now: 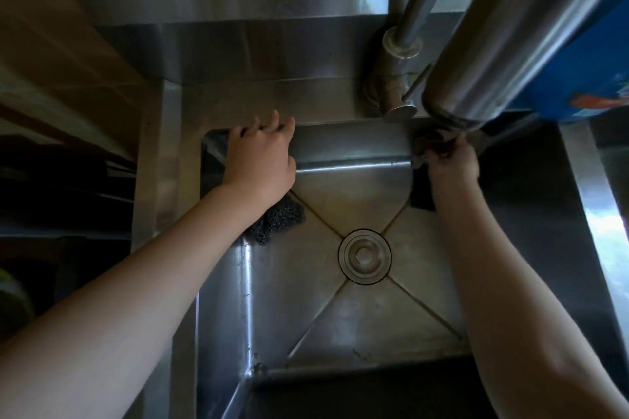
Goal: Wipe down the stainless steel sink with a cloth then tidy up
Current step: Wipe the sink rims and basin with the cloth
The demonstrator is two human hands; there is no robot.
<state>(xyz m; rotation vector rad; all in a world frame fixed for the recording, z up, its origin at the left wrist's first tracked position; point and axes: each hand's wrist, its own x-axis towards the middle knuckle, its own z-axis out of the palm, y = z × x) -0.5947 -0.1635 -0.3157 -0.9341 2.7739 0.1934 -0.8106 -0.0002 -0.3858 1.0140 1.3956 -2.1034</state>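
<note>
Cloth (pixel 429 146), dark and bunched, seemingly gripped by right hand (pixel 454 161) against sink (pixel 350 146) back wall, right corner, under faucet (pixel 493 61). Left hand (pixel 260 156) resting loose-fingered on rear rim, holding nothing; wall running leftward between them.

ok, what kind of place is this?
Probably a kitchen wash-up area: a stainless steel sink with a round drain, a faucet on its back rim, a steel scourer lying inside.

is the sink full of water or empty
Empty: the sink floor and its drain lie bare, no pooled water.
</note>
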